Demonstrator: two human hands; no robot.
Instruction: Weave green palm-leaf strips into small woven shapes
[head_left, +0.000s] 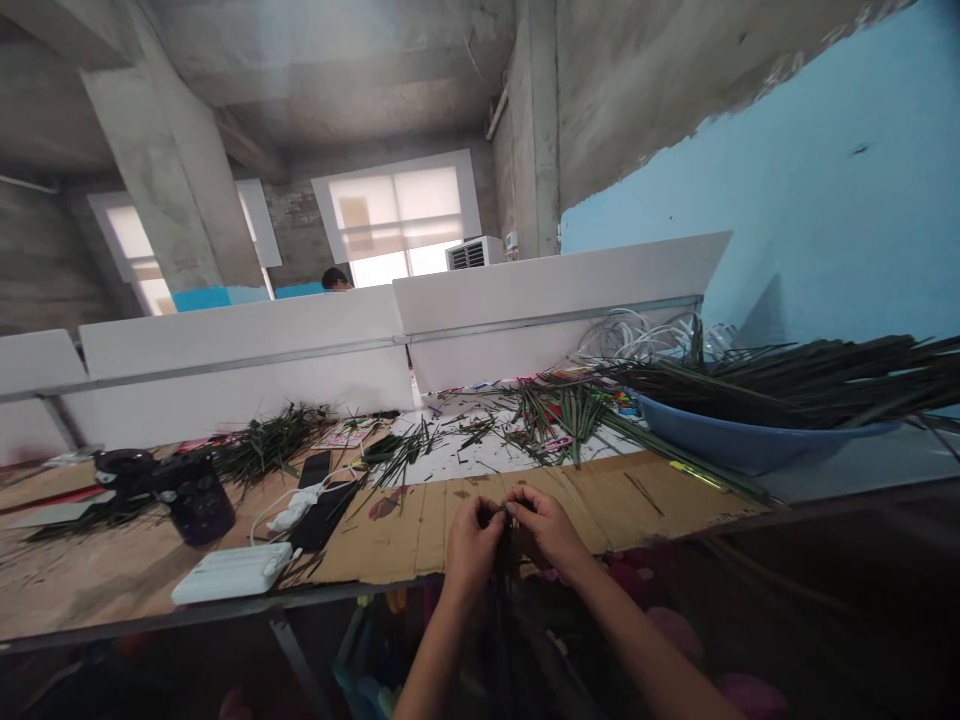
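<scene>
My left hand (pixel 475 545) and my right hand (pixel 549 528) meet at the front edge of the cardboard sheet (pixel 435 520), their thumbs and forefingers pinched close together. Between the fingertips is a small dark piece that looks like a leaf strip (pixel 508 508); its far end is lost in the shadow below, and the fingers cover most of it. Past the cardboard, cut green leaf strips (pixel 566 412) lie in a loose bunch, with scraps scattered over a white sheet (pixel 450 462). A yellow cutter knife (pixel 697 475) rests at the cardboard's right side.
A blue basin (pixel 750 440) heaped with long leaves stands at right. On the left are a white power bank (pixel 234 573), a cable, a black phone (pixel 324 515), a dark jar (pixel 193 500) and a leaf pile (pixel 274 440). White partitions (pixel 247 345) line the back; a person's head (pixel 335 280) shows beyond.
</scene>
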